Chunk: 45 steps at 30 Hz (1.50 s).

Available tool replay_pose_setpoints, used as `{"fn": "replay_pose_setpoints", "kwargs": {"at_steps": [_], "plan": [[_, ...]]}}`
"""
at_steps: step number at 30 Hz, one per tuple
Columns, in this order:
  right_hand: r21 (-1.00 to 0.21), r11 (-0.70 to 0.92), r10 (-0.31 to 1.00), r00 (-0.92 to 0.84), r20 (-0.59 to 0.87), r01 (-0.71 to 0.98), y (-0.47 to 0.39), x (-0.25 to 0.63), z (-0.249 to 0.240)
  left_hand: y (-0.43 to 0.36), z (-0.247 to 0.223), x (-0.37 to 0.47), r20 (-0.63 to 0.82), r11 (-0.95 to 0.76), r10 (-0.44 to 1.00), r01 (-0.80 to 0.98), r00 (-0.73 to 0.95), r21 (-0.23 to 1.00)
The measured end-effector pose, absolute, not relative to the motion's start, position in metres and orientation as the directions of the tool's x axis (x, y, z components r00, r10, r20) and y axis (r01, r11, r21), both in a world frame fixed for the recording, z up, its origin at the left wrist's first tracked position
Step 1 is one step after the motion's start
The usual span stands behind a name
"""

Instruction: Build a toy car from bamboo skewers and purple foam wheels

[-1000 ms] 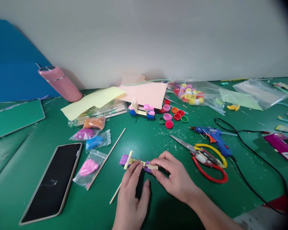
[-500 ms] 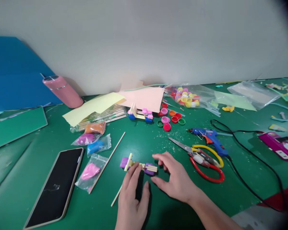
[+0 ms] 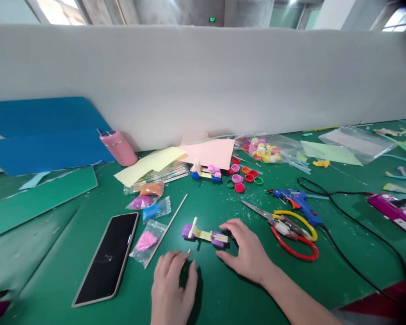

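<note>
A small toy scooter [image 3: 206,235] with a pale yellow body and purple clay ends stands on the green table. My right hand [image 3: 246,250] is at its right end, thumb and fingers apart, with a small gap to the clay. Lower left of the scooter, my left hand [image 3: 174,282] rests over a thin wooden stick [image 3: 189,251]. Only the stick's tip shows beyond the fingers; thumb and forefinger are apart. A longer wooden stick [image 3: 165,231] lies beside a bag of pink clay [image 3: 147,241]. Farther back sits a similar toy [image 3: 206,173] with blue and pink clay.
At left lie a phone [image 3: 106,257] and a pink bottle [image 3: 118,148]. Scissors [image 3: 287,230], a blue glue gun [image 3: 296,198] and its black cord lie at right. Colored bottle caps [image 3: 238,179] and pastel papers [image 3: 209,152] are at the back, near a white partition [image 3: 203,81].
My left hand has come off the toy scooter and moved down and left onto the short stick. My right hand stays beside the scooter. The view has tilted up, showing more background.
</note>
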State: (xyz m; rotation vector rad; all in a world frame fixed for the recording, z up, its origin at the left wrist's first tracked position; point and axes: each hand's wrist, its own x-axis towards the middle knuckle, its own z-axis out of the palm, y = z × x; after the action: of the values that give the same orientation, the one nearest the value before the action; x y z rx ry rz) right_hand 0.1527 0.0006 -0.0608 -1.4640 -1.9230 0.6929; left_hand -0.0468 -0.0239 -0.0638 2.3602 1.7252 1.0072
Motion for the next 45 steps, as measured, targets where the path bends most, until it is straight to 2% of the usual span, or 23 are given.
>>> {"fn": "replay_pose_setpoints", "kwargs": {"at_steps": [5, 9, 12, 20, 25, 30, 35, 41, 45], "plan": [[-0.705, 0.262, 0.965, -0.194, 0.177, 0.659, -0.001, 0.15, -0.06, -0.022, -0.055, -0.062, 0.21, -0.318, 0.934, 0.941, 0.289, 0.119], [-0.689, 0.28, 0.96, -0.192, 0.204, 0.669, 0.0, 0.147, -0.064, -0.018, -0.048, -0.064, 0.048, -0.307, 0.951, 0.952, 0.306, 0.004], [-0.683, 0.288, 0.958, -0.189, 0.218, 0.671, 0.001, 0.147, -0.068, -0.011, -0.048, -0.07, 0.025, -0.275, 0.961, 0.961, 0.275, -0.029], [-0.687, 0.294, 0.956, -0.202, 0.213, 0.665, 0.001, 0.158, -0.066, 0.005, -0.053, -0.088, 0.09, -0.209, 0.972, 0.974, 0.217, -0.086], [-0.685, 0.293, 0.956, -0.21, 0.204, 0.667, 0.002, 0.163, -0.063, 0.004, -0.055, -0.083, 0.143, -0.244, 0.958, 0.968, 0.25, -0.053], [-0.685, 0.283, 0.959, -0.207, 0.193, 0.672, 0.004, 0.165, -0.062, 0.005, -0.057, -0.074, 0.225, -0.292, 0.94, 0.945, 0.256, 0.146], [-0.69, 0.263, 0.965, -0.193, 0.179, 0.674, 0.006, 0.168, -0.064, 0.013, -0.054, -0.064, 0.128, -0.267, 0.963, 0.909, 0.238, 0.321], [-0.697, 0.25, 0.968, -0.199, 0.156, 0.671, 0.007, 0.17, -0.067, 0.02, -0.051, -0.052, 0.074, -0.285, 0.958, 0.882, 0.278, 0.376], [-0.695, 0.26, 0.965, -0.205, 0.163, 0.671, 0.007, 0.172, -0.07, 0.019, -0.053, -0.051, 0.095, -0.305, 0.952, 0.871, 0.292, 0.385]]}}
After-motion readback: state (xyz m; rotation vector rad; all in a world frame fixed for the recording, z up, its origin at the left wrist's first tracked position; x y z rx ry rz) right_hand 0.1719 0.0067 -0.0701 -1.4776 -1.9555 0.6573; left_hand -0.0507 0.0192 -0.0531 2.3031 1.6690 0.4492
